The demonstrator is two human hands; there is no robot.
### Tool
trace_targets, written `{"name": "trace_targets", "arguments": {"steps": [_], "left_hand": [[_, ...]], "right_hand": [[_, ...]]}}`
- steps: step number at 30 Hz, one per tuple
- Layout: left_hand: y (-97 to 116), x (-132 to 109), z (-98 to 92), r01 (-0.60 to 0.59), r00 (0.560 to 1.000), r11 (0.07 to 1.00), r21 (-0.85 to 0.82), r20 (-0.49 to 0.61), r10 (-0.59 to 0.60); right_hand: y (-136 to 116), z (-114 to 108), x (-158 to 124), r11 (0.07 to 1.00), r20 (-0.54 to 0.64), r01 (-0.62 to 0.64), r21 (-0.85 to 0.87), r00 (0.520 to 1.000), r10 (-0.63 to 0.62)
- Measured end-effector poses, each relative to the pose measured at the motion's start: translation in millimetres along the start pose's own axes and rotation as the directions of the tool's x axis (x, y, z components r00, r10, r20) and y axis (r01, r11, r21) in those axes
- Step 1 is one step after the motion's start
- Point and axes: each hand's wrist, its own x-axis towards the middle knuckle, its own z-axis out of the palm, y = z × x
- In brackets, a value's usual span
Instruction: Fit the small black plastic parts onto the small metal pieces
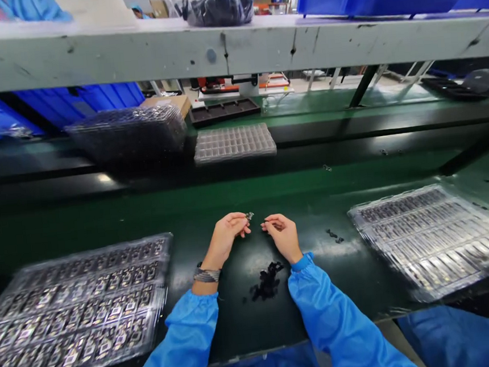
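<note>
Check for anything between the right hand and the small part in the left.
Nothing visible does: only an open gap separates the right hand from the small part in the left hand. The pile of black pieces lies outside that gap.

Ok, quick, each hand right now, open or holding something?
Left hand: closed, holding a small shiny part.
Right hand: closed in a pinch; can't tell if it's holding anything.
</note>
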Motion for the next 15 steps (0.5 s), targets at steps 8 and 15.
{"name": "trace_targets", "arguments": {"steps": [8,15], "left_hand": [[-26,-22,1.5,-0.045,0.998,0.998,0.054,-0.046,0.047],[-35,-24,0.5,-0.023,0.996,0.999,0.034,-0.087,0.026]], "right_hand": [[0,5,-11,1.0,0.115,-0.001,0.003,0.993,0.001],[-2,3,-12,0.999,0.166,-0.028,-0.031,0.986,0.033]]}}
